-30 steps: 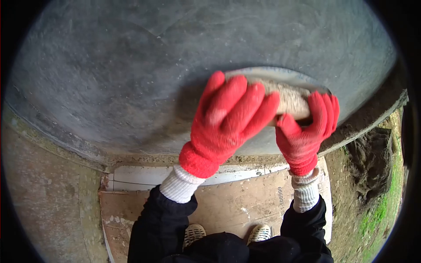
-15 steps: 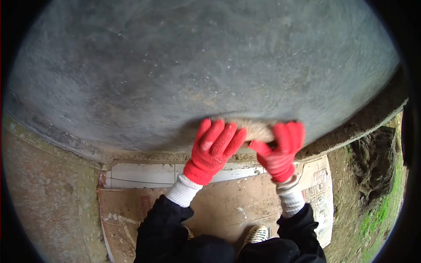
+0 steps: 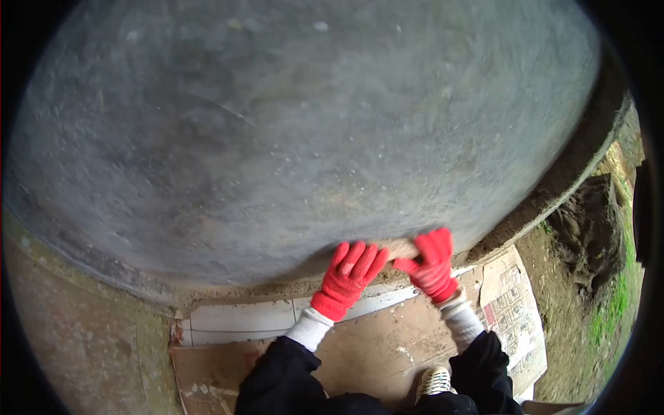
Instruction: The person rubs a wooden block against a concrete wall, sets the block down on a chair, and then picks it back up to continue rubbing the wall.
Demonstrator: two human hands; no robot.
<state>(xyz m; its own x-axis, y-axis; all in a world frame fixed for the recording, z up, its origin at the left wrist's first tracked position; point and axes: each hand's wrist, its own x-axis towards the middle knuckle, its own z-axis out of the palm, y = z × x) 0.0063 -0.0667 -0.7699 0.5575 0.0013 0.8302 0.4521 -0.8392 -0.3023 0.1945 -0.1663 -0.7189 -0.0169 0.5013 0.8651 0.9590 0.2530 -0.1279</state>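
Note:
Both hands wear red gloves with white cuffs. My left hand (image 3: 347, 277) presses on the left part of a rough tan block (image 3: 398, 249), its fingers pointing up and curved over it. On the block's right end lies my right hand (image 3: 431, 264), with its thumb toward the left hand and its fingers wrapped over the edge. The block rests flat against the lower part of a large grey curved surface (image 3: 311, 152). Much of the block is hidden beneath the gloves.
A dirt-covered ledge (image 3: 242, 292) runs along the foot of the grey surface. Below it are white tiles (image 3: 242, 317) and flattened cardboard (image 3: 373, 342), with a shoe (image 3: 434, 382) on it. A dark lumpy object (image 3: 588, 232) stands on the ground at right.
The view has tilted and shifted, so the grey surface fills more of it. Both hands and the block appear lower, and the hands look a little closer together.

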